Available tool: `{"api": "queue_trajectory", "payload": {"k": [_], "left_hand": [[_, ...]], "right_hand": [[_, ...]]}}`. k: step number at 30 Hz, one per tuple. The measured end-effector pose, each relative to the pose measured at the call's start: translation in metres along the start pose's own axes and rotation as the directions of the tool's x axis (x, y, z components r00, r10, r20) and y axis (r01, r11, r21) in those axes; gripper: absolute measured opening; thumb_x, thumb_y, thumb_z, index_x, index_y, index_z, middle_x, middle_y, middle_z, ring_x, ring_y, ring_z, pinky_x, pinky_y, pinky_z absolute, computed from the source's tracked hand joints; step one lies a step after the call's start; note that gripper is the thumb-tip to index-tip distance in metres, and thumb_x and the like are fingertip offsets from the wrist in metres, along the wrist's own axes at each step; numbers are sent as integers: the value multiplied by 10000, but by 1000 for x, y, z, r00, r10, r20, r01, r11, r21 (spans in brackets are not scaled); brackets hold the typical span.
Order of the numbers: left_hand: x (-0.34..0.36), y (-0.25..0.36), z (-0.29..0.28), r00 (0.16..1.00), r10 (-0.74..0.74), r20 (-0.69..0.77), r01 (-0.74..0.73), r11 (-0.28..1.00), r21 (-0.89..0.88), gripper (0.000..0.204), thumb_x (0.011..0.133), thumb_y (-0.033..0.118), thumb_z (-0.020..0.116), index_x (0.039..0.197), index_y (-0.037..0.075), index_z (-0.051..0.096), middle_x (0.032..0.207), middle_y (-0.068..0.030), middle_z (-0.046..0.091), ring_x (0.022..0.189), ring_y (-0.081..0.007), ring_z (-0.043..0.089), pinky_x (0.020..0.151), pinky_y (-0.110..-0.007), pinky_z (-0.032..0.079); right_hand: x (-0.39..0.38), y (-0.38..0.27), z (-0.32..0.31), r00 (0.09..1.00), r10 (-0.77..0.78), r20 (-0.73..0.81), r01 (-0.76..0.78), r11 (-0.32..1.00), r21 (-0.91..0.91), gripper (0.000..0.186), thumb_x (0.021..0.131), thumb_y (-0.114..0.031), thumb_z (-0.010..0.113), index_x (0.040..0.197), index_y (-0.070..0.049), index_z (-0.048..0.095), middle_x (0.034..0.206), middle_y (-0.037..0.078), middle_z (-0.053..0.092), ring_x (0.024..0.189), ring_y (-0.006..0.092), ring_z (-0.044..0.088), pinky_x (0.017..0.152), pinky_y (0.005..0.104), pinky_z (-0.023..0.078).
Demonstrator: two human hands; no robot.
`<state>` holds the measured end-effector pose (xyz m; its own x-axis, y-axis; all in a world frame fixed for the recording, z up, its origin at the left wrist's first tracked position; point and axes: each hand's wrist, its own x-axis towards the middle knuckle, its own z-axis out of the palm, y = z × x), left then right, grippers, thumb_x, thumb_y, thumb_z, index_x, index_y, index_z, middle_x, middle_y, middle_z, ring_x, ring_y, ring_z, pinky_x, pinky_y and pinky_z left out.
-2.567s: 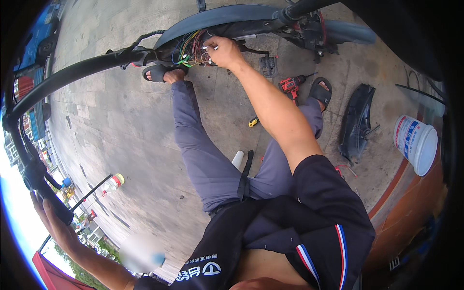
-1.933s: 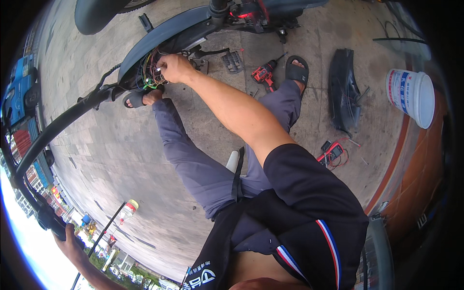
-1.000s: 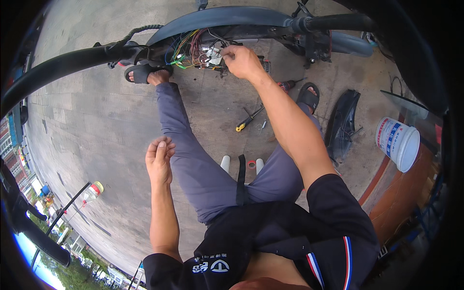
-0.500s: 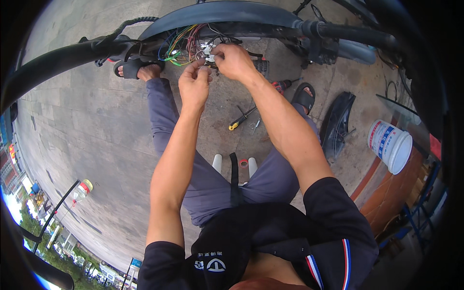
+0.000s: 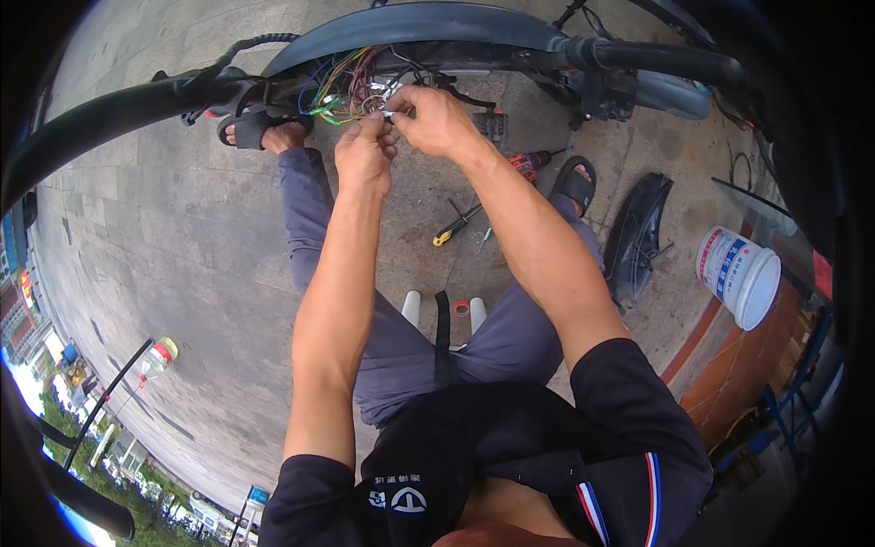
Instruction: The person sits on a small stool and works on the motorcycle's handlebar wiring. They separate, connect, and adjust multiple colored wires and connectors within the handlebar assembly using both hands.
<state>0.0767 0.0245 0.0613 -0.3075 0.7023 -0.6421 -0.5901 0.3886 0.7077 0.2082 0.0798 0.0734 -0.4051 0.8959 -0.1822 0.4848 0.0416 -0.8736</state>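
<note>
A: Where's the wiring relative to the hands?

B: Loose bundle of thin multicoloured wires (image 5: 363, 77), spilling out under a long curved dark-grey panel (image 5: 428, 25). Wires sit just beyond the fingertips, ahead of the left hand (image 5: 365, 155) and ahead and to the left of the right hand (image 5: 434, 120). Bright green plastic connector (image 5: 326, 108) at the bundle's left side, near the left fingertips, apart from them

A: State of the hands?

B: Both narrow, thumb and fingers drawn together. They meet at a small white plastic piece (image 5: 387, 113), each pinching at it. Exact grip hard to tell; fingers cover most of it

A: Pose?

B: Left forearm rises nearly straight from the lower part of the view, fingers upward, lower fingers curled. Right forearm slants up and leftward from the short black sleeve (image 5: 629, 387); back of the hand to the camera, fingers pointing left. Fingertips almost touching

A: What lies around?

B: Grey stone paving (image 5: 228, 246) below. Red-and-black cordless drill (image 5: 527, 166) beside the right forearm, near the right foot's black open-toed sandal (image 5: 575, 188). Yellow-and-black-handled screwdriver (image 5: 445, 236) between the legs, shaft toward that forearm. Farther right, curved glossy black plastic shell (image 5: 635, 232), then a white plastic bucket (image 5: 740, 275), tilted. Thick black tube (image 5: 109, 120) arcs off to the left of the wires
</note>
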Motion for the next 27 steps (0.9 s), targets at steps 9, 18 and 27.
{"api": "queue_trajectory", "payload": {"k": [9, 18, 27], "left_hand": [[-2, -4, -3, 998, 52, 46, -48, 996, -72, 101, 924, 136, 629, 940, 37, 618, 792, -38, 632, 638, -117, 565, 545, -238, 439], [-8, -2, 3, 999, -43, -15, 42, 997, -72, 231, 904, 215, 680, 939, -9, 633, 821, -94, 674, 676, -158, 631, 610, -264, 514], [0, 1, 2, 992, -104, -75, 95, 988, -118, 171, 928, 154, 620, 1027, 16, 602, 912, -76, 654, 788, -194, 654, 699, -317, 549]], "right_hand": [[8, 7, -3, 994, 46, 97, -55, 994, 90, 239, 829, -241, 672, 957, -46, 722, 914, 138, 717, 853, 265, 687, 773, 356, 527], [7, 4, -4, 999, 4, 33, -3, 999, -39, 216, 800, -232, 675, 929, -65, 718, 883, 131, 712, 820, 285, 683, 740, 372, 526], [1, -6, 0, 999, -29, 14, 30, 996, -89, 220, 797, -238, 646, 927, -70, 702, 879, 159, 698, 833, 347, 670, 736, 414, 523]]}}
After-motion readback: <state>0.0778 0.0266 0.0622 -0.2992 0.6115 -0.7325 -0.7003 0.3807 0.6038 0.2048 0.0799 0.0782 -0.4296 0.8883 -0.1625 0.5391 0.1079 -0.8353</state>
